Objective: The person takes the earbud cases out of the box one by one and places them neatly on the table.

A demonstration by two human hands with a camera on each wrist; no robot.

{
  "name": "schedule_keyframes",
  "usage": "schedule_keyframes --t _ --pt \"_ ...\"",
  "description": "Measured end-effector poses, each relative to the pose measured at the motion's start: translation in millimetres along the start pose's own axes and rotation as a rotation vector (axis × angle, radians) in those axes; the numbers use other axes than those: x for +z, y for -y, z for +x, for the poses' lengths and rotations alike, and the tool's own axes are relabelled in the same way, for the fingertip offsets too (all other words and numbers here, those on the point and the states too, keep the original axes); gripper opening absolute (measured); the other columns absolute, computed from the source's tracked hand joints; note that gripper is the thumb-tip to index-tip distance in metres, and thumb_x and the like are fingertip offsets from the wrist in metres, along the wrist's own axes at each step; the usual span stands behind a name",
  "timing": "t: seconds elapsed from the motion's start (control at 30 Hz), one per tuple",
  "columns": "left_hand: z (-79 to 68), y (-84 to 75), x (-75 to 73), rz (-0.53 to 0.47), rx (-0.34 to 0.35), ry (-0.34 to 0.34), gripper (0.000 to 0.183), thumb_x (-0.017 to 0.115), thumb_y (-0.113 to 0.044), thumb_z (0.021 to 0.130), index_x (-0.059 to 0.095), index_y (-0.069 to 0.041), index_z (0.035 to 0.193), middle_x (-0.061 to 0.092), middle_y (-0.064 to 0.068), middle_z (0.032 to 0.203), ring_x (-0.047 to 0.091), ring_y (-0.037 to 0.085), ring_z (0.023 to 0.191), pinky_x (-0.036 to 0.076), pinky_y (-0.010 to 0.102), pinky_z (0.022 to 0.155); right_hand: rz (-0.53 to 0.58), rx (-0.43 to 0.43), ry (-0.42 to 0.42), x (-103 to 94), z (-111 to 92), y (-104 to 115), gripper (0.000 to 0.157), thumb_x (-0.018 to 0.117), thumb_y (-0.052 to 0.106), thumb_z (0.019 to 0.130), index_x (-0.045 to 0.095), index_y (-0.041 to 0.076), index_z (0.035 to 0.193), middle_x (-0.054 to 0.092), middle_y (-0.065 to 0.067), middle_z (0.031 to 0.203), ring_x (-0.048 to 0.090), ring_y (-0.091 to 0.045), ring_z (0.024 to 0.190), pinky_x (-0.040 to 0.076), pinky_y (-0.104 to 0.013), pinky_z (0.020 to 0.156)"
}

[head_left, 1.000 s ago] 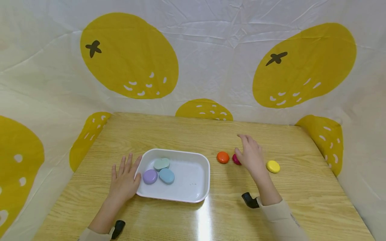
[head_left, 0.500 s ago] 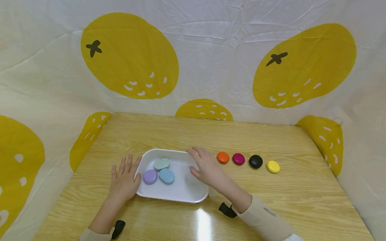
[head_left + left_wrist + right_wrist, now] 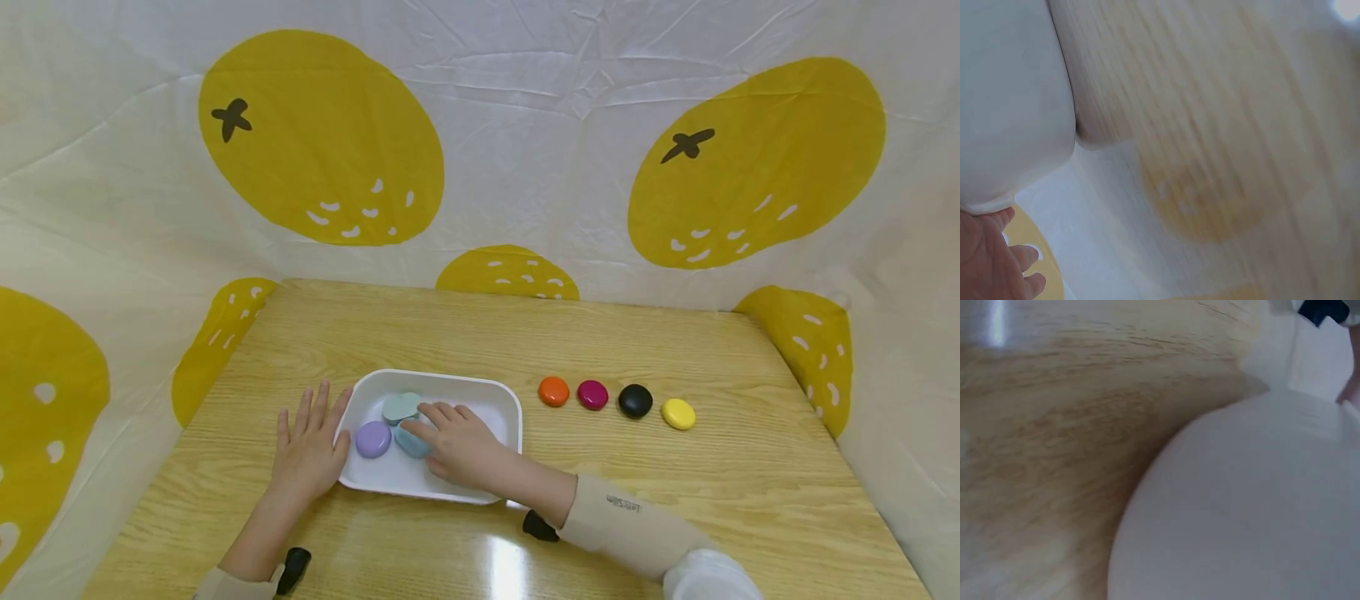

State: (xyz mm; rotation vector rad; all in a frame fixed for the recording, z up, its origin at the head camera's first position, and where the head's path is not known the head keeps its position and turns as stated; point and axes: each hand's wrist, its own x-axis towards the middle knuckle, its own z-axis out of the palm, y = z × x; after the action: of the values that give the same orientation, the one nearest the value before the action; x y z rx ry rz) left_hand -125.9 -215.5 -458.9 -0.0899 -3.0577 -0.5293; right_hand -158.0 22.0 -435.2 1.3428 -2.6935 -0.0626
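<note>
A white tray (image 3: 472, 492) stands on the wooden table and holds three smooth, pebble-like pieces. The light purple piece (image 3: 373, 439) lies at the left, the pale green piece (image 3: 400, 407) behind it. My right hand (image 3: 467, 450) reaches over the tray's right side and pinches the light blue piece (image 3: 410, 444), its fingers covering part of it. My left hand (image 3: 309, 450) rests against the tray's left edge with its fingers spread. In the left wrist view, fingers (image 3: 1022, 257) show beside the tray's outer wall (image 3: 1016, 94).
Right of the tray, a row of glossy rounded pieces lies on the table (image 3: 675, 500): orange (image 3: 554, 392), magenta (image 3: 592, 395), black (image 3: 635, 402) and yellow (image 3: 678, 414). A white cloth (image 3: 525, 167) with yellow fruit shapes hangs behind. The tray's wall (image 3: 1229, 506) fills much of the right wrist view.
My right hand has moved left from above the row of rounded pieces into the tray, to the light blue piece. The black piece has come into sight. My left hand stays put.
</note>
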Motion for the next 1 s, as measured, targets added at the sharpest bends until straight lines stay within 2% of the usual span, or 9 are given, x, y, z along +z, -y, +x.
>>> schedule_keyframes --t 0.23,0.4,0.63,0.83,1.0 --pt "0.0 0.0 -0.5 0.004 0.001 0.003 0.056 0.037 -0.026 0.095 0.019 -0.015 0.147 0.005 0.019 0.152 0.0 0.04 0.138 -0.007 0.061 0.104 -0.011 -0.049 0.022 15.7 7 5 0.056 0.06 0.036 0.084 0.04 0.026 0.136 0.044 -0.002 0.128 0.048 -0.016 0.112 0.045 -0.028 0.085" --pt "-0.2 -0.3 -1.0 0.001 0.006 -0.002 0.055 0.037 -0.026 0.095 0.02 -0.014 0.146 0.005 0.02 0.152 0.001 0.04 0.137 -0.006 0.061 0.104 0.002 -0.045 0.012 20.5 10 7 0.058 0.06 0.038 0.085 0.041 0.025 0.137 0.046 -0.004 0.124 0.052 -0.017 0.103 0.047 -0.027 0.08" --pt "-0.4 -0.3 -0.5 0.006 0.015 -0.01 0.055 0.037 -0.026 0.095 0.02 -0.014 0.146 0.006 0.02 0.152 0.002 0.041 0.137 -0.005 0.062 0.104 0.02 -0.011 0.001 28.1 17 9 0.057 0.06 0.042 0.085 0.043 0.024 0.136 0.048 -0.005 0.118 0.052 -0.015 0.092 0.046 -0.022 0.067" --pt "-0.8 -1.6 -1.8 0.008 0.012 -0.004 0.055 0.037 -0.025 0.095 0.02 -0.015 0.146 0.007 0.02 0.151 0.003 0.041 0.137 -0.004 0.062 0.104 0.067 0.048 0.039 35.1 20 11 0.055 0.059 0.042 0.086 0.041 0.026 0.136 0.05 -0.007 0.118 0.054 -0.017 0.094 0.047 -0.024 0.067" --pt "-1.2 -1.2 -1.0 0.005 0.009 -0.006 0.055 0.037 -0.025 0.095 0.021 -0.015 0.146 0.007 0.02 0.151 0.003 0.041 0.137 -0.005 0.062 0.104 0.072 0.057 0.046 34.9 21 11 0.054 0.059 0.042 0.086 0.043 0.027 0.135 0.051 -0.007 0.115 0.054 -0.016 0.092 0.046 -0.024 0.066"
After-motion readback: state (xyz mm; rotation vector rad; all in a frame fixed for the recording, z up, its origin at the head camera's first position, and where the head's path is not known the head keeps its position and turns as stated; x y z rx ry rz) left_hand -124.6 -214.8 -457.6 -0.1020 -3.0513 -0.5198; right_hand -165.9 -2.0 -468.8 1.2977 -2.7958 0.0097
